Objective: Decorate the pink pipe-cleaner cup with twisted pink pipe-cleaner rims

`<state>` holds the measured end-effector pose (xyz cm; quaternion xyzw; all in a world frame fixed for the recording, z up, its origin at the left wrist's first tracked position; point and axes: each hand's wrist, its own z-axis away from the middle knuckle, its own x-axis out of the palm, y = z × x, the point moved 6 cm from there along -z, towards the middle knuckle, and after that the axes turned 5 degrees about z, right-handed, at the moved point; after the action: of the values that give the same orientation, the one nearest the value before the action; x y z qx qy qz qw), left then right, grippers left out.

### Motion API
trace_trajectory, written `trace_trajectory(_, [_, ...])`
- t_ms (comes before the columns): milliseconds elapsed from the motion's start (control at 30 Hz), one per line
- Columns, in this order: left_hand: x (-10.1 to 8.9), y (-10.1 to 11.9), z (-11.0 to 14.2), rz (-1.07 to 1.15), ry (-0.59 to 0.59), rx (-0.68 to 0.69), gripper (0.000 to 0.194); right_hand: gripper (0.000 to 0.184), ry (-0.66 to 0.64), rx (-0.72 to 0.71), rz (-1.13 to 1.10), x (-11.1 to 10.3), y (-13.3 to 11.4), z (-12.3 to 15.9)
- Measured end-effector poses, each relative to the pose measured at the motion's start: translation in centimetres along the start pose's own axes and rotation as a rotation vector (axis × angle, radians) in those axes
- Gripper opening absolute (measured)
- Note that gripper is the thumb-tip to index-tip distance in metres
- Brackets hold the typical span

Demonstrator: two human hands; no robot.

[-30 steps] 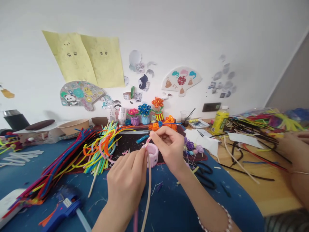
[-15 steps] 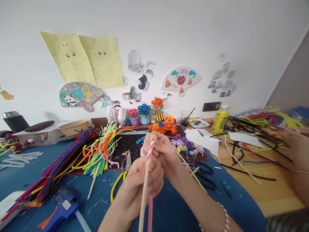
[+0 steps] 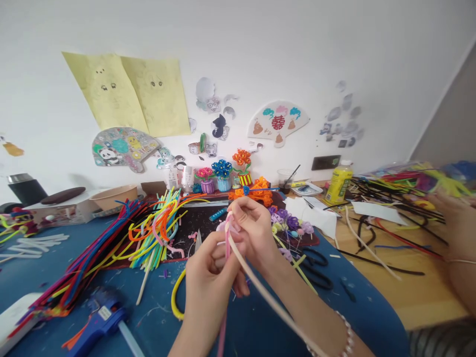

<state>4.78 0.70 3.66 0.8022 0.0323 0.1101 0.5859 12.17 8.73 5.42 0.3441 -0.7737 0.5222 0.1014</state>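
Note:
My right hand (image 3: 255, 230) pinches the top of a pair of pipe cleaners, where a pink and a cream strand meet. Just below it, my left hand (image 3: 211, 282) is closed, thumb and fingers on the pink pipe cleaner (image 3: 222, 334), whose tail hangs down beneath the hand. From the joined end the cream pipe cleaner (image 3: 271, 300) slants down to the right, across my right forearm. Behind my left hand lie yellow-handled scissors (image 3: 174, 297), partly hidden. Purple pipe-cleaner flowers (image 3: 282, 218) are to the right of my hands.
Colourful pipe cleaners (image 3: 158, 233) lie in bundles at left, near a blue glue gun (image 3: 106, 317). Small potted flowers (image 3: 223, 176) stand along the wall. At right are black-handled scissors (image 3: 316, 270), a yellow bottle (image 3: 339, 183) and another person's hand (image 3: 455, 223).
The cream pipe cleaner has swung from hanging straight down to slanting right. My left hand has turned, and its grip has shifted onto the pink strand.

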Motion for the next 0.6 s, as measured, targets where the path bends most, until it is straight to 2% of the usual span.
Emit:
trace_trajectory(133, [-2.1, 2.6, 0.6, -0.590, 0.354, 0.400, 0.025, 0.020, 0.040, -0.110, 0.108, -0.4, 0.0, -0.2])
trace_trajectory(200, [-2.6, 3.5, 1.1, -0.714, 0.492, 0.491, 0.025, 0.020, 0.054, -0.133, 0.143, -0.6, 0.1, -0.4])
trace_trajectory(233, [-2.9, 3.7, 1.3, -0.705, 0.526, 0.491, 0.024, 0.020, 0.056, -0.134, 0.147, -0.6, 0.1, -0.4])
trace_trajectory(333, [-3.6, 3.3, 0.9, -0.410, 0.482, 0.347, 0.024, 0.021, 0.046, -0.109, 0.102, -0.6, 0.4, -0.5])
trace_trajectory(467, [-3.9, 1.5, -0.1, 0.235, 0.366, 0.092, 0.027, 0.022, 0.017, -0.043, -0.018, -0.3, 0.9, -0.5])
trace_trajectory(567, [-3.5, -0.4, -0.4, 0.713, 0.317, -0.131, 0.017, 0.022, -0.020, 0.014, -0.106, 0.2, 1.4, -0.4])
trace_trajectory(600, [-3.2, -1.2, -0.4, 0.860, 0.305, -0.217, 0.020, 0.022, -0.029, 0.023, -0.125, 0.3, 1.5, -0.3])
